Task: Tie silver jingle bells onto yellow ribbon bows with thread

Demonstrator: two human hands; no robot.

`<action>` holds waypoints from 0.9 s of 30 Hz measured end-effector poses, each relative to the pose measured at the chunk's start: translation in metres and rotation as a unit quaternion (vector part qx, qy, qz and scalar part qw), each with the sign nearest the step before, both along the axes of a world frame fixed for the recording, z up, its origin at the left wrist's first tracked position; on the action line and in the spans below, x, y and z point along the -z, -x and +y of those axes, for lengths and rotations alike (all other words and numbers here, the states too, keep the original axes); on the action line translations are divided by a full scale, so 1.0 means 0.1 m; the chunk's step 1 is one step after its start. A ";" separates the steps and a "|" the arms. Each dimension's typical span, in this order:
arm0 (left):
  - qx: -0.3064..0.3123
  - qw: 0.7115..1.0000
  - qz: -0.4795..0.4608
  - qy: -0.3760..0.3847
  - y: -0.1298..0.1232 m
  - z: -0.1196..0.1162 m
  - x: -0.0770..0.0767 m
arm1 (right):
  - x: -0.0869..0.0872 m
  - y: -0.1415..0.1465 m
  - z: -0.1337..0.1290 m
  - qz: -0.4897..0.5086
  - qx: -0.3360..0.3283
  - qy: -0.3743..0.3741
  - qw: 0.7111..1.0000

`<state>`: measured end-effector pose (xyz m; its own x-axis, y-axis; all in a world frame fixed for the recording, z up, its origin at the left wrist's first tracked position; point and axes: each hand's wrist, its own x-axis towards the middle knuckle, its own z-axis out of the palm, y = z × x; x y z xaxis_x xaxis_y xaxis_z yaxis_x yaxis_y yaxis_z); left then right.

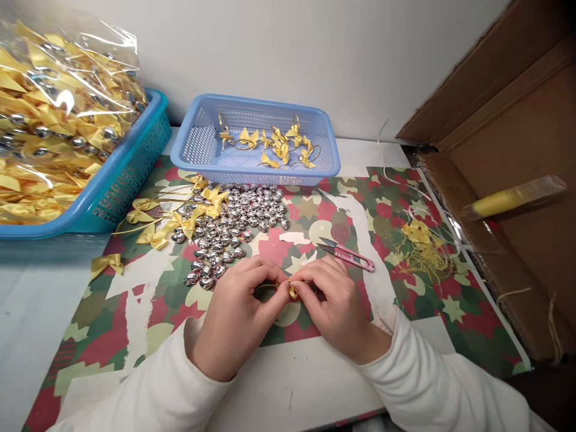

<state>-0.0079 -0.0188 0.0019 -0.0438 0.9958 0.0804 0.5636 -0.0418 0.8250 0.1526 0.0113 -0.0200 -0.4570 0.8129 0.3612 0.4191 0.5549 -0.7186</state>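
Observation:
My left hand and my right hand meet at the middle of the table, fingertips pinched together around a small gold-coloured piece with a thin cord. Most of that piece is hidden by my fingers. Just beyond my left hand lies a spread of silver bells. Yellow ribbon bows on gold cords lie at the left of the bells. Small scissors with pink handles rest on the patterned paper, just beyond my right hand.
A blue basket holding several bows on cords stands at the back. At the left, a larger blue basket bears a clear bag of bows and bells. Yellow thread scraps lie right, beside a cardboard box with a yellow tube.

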 end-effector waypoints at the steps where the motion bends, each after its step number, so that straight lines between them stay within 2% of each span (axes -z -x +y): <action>1: -0.002 1.000 0.001 0.001 0.00 0.00 0.00 | 0.00 0.00 0.00 0.001 0.001 0.000 1.000; 19: 0.003 1.000 -0.004 0.021 0.03 -0.01 0.00 | -0.04 0.02 0.01 0.023 0.006 -0.037 0.999; 27: 0.004 0.999 -0.013 0.040 0.05 -0.01 0.02 | -0.04 0.02 0.02 -0.001 0.008 -0.007 1.000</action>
<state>-0.0133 -0.0201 -0.0004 -0.0376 0.9993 -0.0012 0.5411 0.0214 0.8407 0.1504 0.0129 -0.0162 -0.4452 0.8150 0.3710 0.4294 0.5579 -0.7102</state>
